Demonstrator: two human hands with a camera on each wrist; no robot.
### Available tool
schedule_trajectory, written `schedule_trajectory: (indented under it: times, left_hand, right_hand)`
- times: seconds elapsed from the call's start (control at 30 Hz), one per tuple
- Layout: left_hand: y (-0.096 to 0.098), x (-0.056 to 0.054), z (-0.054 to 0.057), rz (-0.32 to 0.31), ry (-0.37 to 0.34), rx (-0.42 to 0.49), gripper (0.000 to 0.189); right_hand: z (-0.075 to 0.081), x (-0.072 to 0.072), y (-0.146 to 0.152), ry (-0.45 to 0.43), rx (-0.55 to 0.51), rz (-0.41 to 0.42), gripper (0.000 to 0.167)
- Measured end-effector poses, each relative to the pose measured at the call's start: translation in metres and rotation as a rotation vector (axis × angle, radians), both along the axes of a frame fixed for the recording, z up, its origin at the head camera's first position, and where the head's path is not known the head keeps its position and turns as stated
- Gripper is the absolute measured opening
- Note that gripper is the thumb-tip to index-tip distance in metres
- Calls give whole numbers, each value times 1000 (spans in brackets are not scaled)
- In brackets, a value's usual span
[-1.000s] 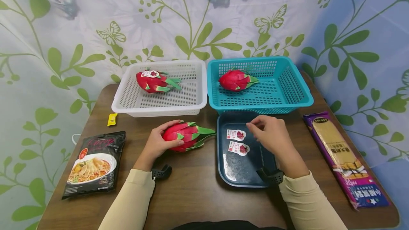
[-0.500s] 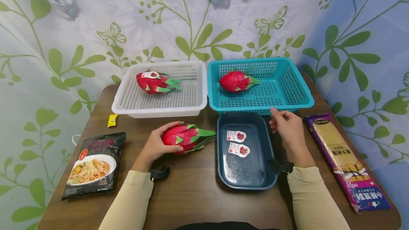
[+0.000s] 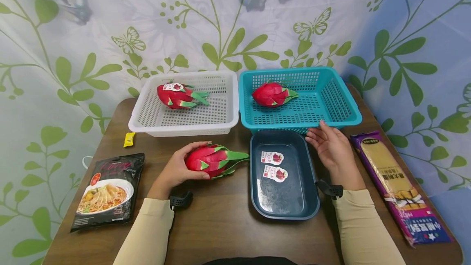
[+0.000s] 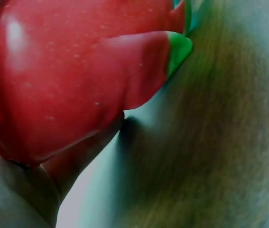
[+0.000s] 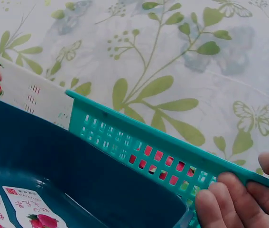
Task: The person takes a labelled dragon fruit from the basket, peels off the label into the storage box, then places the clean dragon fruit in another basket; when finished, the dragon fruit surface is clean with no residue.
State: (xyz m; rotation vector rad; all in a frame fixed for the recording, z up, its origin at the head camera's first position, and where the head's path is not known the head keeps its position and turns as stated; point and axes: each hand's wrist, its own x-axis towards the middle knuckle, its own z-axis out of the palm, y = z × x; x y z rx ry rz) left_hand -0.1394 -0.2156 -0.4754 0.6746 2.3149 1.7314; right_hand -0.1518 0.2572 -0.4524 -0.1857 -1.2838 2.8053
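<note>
- Right of centre, two white stickers in a dark blue tray: Chinese characters "火龙果".
- Far right, purple packet: "意大利面", Latin letters starting "PA".
- Lower left, black packet: pink script, unclear.

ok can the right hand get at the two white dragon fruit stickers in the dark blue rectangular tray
Probably yes: the right hand is beside the dark blue rectangular tray, at the rim of the turquoise plastic basket, and nothing covers the two white stickers.
</note>
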Motion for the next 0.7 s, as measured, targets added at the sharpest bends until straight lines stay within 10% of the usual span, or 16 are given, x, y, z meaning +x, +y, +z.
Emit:
schedule_trajectory:
  times: [0.33, 0.7]
  left_hand:
    - [-12, 1, 6, -46, -73, -69, 91]
    - [-46, 8, 35, -44, 12, -60, 89]
  right_hand:
    - [-5, -1, -2, 60, -75, 19, 14]
    - [-7, -2, -3, 68, -66, 16, 26]
